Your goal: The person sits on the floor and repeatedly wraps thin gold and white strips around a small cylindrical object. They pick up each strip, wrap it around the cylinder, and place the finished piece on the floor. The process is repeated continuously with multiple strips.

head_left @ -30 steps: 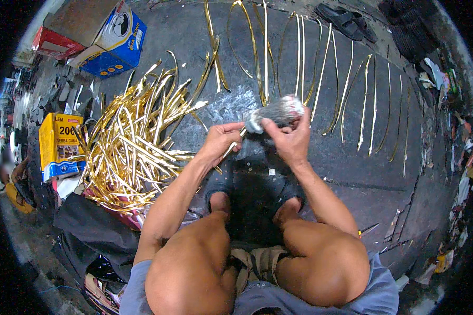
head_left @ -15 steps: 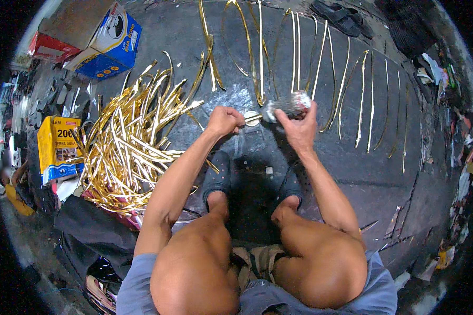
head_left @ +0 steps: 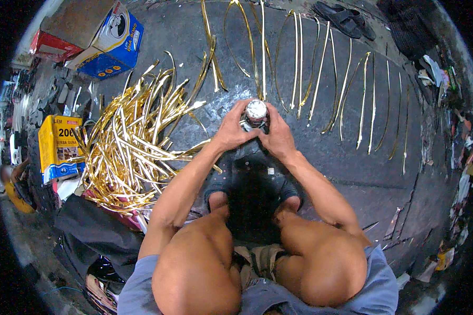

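Observation:
Between my two hands stands a small upright cylindrical container (head_left: 256, 110), dark-sided with a white, worn-looking top. My left hand (head_left: 235, 126) curls around its left side, and my right hand (head_left: 277, 132) closes around its right. The thumbs come together at the near side. Its base and whatever lies under it are hidden by the fingers. Just beyond the container, a gold strip (head_left: 263, 63) runs away over the dark floor mat (head_left: 347, 168). Whitish residue (head_left: 231, 105) marks the mat beside my left hand.
A big heap of gold strips (head_left: 126, 152) lies on the left. Further strips (head_left: 363, 105) are laid out in a row at the right. A blue box (head_left: 110, 47), a yellow box (head_left: 60, 147) and black sandals (head_left: 344, 21) stand around. My feet (head_left: 218, 197) are close below my hands.
My right hand has brought the container left from its tilted hold and set it upright. My left hand has left the small strip by a pale disc and now grips the container too.

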### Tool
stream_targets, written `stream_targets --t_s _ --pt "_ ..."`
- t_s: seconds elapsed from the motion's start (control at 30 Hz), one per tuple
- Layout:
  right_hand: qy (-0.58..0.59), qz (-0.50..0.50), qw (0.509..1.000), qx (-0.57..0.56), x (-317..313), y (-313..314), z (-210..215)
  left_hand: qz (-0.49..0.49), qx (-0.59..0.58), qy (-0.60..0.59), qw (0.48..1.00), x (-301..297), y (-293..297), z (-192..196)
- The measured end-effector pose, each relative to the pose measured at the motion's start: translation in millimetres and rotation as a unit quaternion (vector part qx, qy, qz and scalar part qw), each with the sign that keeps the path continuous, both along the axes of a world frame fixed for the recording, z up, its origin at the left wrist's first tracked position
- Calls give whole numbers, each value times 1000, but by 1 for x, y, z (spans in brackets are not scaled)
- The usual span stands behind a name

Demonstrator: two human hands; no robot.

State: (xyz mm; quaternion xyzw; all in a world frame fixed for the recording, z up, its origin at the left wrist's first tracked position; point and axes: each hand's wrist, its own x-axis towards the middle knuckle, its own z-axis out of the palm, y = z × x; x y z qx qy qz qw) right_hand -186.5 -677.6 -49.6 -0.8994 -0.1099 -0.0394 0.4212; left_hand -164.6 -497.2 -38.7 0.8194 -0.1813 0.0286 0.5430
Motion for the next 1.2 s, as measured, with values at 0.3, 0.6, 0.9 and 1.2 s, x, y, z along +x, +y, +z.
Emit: stream_targets --t_s 0.3,0.6,0.9,1.2 --pt "229 -143 956 112 42 -29 -72 21 44 27 998 2 -13 -10" --pt "251 -117 931 238 52 -29 -96 19 47 51 997 4 -6 -10" --pt "416 -307 758 398 50 -28 9 3 80 28 996 1 2 -16" --pt "198 -75 639 739 25 -139 261 6 75 39 996 1 5 -23"
